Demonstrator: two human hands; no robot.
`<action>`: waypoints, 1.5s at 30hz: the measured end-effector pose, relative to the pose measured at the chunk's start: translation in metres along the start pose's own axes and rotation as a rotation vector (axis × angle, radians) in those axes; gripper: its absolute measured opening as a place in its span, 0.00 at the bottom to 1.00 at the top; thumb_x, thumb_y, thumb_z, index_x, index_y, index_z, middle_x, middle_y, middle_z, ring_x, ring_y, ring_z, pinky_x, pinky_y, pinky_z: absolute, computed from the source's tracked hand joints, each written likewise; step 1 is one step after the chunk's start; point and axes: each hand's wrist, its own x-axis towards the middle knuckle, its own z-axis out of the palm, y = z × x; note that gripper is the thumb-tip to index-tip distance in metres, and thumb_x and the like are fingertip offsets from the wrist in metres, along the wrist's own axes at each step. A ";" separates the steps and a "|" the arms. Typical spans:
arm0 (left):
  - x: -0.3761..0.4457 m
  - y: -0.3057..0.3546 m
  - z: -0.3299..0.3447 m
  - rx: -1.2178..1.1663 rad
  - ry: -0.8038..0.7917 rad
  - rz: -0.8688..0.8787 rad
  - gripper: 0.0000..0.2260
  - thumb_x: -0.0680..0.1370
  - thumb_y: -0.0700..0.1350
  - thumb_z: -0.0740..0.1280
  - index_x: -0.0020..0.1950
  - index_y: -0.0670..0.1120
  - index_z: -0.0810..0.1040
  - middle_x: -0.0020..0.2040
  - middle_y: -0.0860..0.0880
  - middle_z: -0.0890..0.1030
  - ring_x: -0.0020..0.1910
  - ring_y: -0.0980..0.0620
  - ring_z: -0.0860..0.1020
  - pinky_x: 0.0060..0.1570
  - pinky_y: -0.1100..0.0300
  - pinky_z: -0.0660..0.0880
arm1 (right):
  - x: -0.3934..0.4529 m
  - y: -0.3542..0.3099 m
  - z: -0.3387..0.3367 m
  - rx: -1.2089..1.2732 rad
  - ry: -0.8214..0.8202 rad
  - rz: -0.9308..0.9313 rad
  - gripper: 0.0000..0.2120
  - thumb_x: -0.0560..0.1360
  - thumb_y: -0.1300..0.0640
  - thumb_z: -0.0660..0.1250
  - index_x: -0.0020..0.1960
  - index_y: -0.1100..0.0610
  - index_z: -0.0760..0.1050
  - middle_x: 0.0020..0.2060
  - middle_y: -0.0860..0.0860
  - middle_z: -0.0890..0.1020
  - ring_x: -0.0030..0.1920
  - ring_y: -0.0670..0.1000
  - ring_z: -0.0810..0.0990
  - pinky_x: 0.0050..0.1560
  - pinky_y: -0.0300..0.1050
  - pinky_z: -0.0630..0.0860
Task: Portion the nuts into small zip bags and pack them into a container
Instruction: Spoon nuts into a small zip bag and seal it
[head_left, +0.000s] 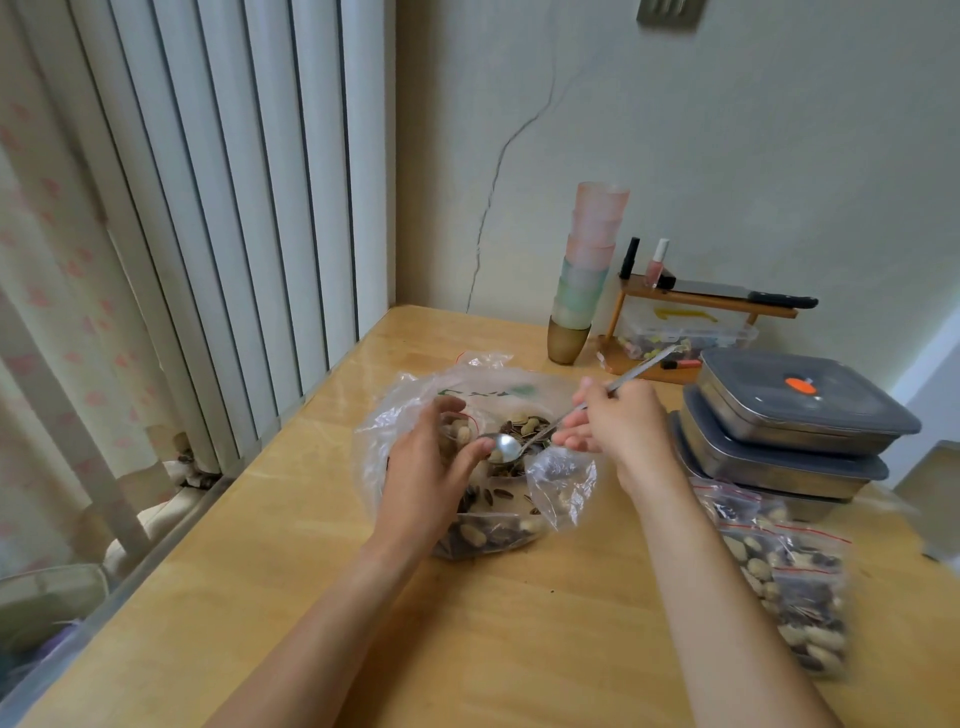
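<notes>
A large clear plastic bag of peanuts and dark seeds lies open on the wooden table. Over its mouth my left hand holds a small zip bag with a few peanuts inside. My right hand grips the handle of a metal spoon, whose bowl carries a nut right beside the small bag's opening. Several filled zip bags lie in a pile at the right. Three stacked steel containers with grey lids stand behind them.
A tall stack of pastel cups stands at the back by the wall. Beside it a small wooden rack holds bottles, a knife and a clear box. White vertical blinds run along the table's left edge.
</notes>
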 end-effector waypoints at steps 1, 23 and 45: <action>0.000 0.000 0.000 -0.029 0.007 -0.007 0.20 0.76 0.57 0.73 0.64 0.54 0.72 0.53 0.59 0.80 0.49 0.59 0.80 0.50 0.57 0.78 | 0.000 0.004 0.002 0.048 -0.043 0.059 0.14 0.86 0.56 0.61 0.53 0.67 0.77 0.38 0.61 0.85 0.34 0.58 0.88 0.37 0.47 0.84; -0.004 0.010 -0.003 0.074 -0.063 0.025 0.08 0.76 0.55 0.74 0.46 0.53 0.80 0.39 0.57 0.81 0.39 0.59 0.79 0.35 0.68 0.72 | -0.006 0.021 0.028 -0.225 -0.537 0.080 0.13 0.84 0.57 0.63 0.52 0.64 0.83 0.39 0.57 0.86 0.32 0.49 0.81 0.33 0.39 0.75; -0.001 0.020 -0.009 -0.042 -0.009 0.024 0.03 0.82 0.44 0.66 0.49 0.50 0.77 0.35 0.56 0.81 0.35 0.61 0.80 0.34 0.69 0.73 | -0.015 -0.004 0.017 -0.484 -0.441 -0.419 0.05 0.74 0.58 0.75 0.43 0.49 0.83 0.37 0.44 0.85 0.36 0.40 0.82 0.38 0.33 0.76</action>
